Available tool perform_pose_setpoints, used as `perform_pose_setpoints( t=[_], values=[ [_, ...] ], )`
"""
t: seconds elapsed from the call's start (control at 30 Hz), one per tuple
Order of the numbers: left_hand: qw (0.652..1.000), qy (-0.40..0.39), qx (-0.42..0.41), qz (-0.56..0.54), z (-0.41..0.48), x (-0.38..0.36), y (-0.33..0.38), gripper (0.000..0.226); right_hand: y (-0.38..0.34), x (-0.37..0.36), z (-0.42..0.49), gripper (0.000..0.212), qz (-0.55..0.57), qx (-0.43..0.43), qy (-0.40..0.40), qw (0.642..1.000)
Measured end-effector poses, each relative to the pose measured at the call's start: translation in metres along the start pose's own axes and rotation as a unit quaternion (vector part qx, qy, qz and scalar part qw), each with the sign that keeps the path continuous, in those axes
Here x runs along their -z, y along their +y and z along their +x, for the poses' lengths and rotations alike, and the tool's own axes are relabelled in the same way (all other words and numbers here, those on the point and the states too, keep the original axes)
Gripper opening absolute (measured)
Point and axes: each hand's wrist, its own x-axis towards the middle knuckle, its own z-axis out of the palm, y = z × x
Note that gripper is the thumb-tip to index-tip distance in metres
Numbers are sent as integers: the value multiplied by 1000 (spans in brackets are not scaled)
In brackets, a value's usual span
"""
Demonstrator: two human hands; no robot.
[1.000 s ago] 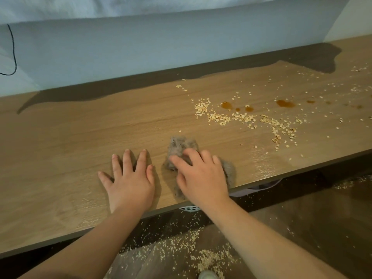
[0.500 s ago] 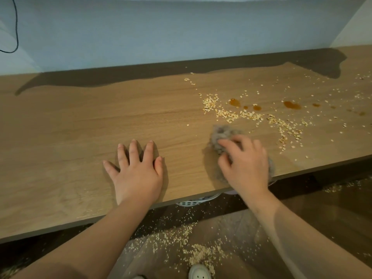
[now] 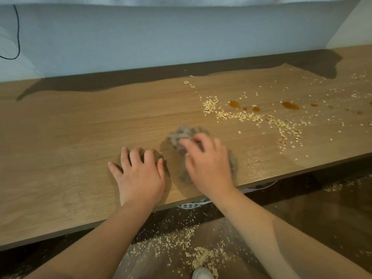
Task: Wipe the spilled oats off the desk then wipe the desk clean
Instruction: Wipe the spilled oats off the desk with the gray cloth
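Spilled oats [image 3: 239, 116] lie in a band across the right half of the wooden desk [image 3: 70, 125], with loose flakes scattered further right. Amber liquid spots [image 3: 289, 105] sit just behind them. A crumpled grey cloth [image 3: 182, 135] lies on the desk near the front edge, left of the oats. My right hand [image 3: 208, 166] lies on top of the cloth, its fingers curled into it; they are motion-blurred. Beside it to the left, my left hand [image 3: 141, 174] rests palm down on the bare wood, holding nothing.
Many oats [image 3: 201, 256] cover the floor below the desk's front edge. A white basket rim [image 3: 191, 205] shows under the edge. A white shoe tip [image 3: 202, 273] is at the bottom. A black cable [image 3: 17, 33] hangs on the wall, far left.
My right hand swept the cloth right toward the oats, then back left; it is now close beside my left hand. The left hand stayed planted on the desk.
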Motion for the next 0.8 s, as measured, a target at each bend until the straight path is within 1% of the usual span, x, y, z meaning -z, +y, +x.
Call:
perform_pose_setpoints(
  t=[0.07,0.1,0.13,0.2,0.33,0.4,0.5,0.57,0.63,0.7,0.73,0.8],
  values=[
    [999,18,8,-30,0,-1,-1,42,-20,-13,11,38,-39,87,-76,993],
    [999,27,12,-42,0,-2,-2,41,-23,-17,19,41,-53,99,-102,988],
    [998,34,14,-49,0,-3,-4,40,-20,-21,29,43,-64,88,-126,986],
    [998,40,12,-52,-1,-5,-5,39,-8,-24,46,44,-75,45,-129,988],
    [999,30,3,-33,0,-4,-5,42,38,-17,70,42,-104,-74,-104,986],
    [999,16,8,-36,2,-3,-5,44,68,-9,71,39,-125,-156,-80,977],
    [998,9,15,-54,14,4,-6,48,102,4,62,36,-130,-288,-23,948],
    [999,13,-5,-42,31,10,-7,51,108,5,55,36,-131,-318,6,939],
    [999,24,-23,-38,55,16,-5,51,106,4,53,35,-124,-301,30,945],
    [999,28,-25,-33,82,18,0,52,103,2,52,34,-107,-247,48,962],
    [999,24,-22,-26,94,17,3,54,101,1,51,34,-97,-198,52,974],
    [1000,4,-11,-16,113,13,10,57,99,-3,52,31,-85,-67,49,993]
  ],
)
